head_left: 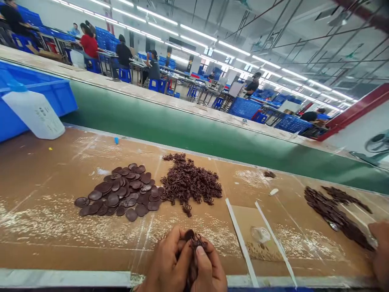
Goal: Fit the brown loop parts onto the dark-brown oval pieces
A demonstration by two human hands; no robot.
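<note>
Close together at the bottom middle, my two hands meet over small dark brown parts. My left hand (pixel 168 257) is closed, pinching a flat brown oval disc (pixel 189 234). My right hand (pixel 209 265) is closed on a brown curly-legged piece (pixel 199 240), its thumb pressed against it. The two parts touch or nearly touch; the fingers hide where they meet. Just beyond lie a heap of similar brown discs (pixel 121 190) on the left and a heap of curly brown pieces (pixel 191 180) to its right.
A white bottle (pixel 36 115) leans by a blue crate (pixel 60 95) at the left. White strips (pixel 241 243) lie right of my hands. Another person's hand (pixel 381 247) is at the right edge, near more brown parts (pixel 331 215). A green conveyor belt (pixel 182 129) runs behind.
</note>
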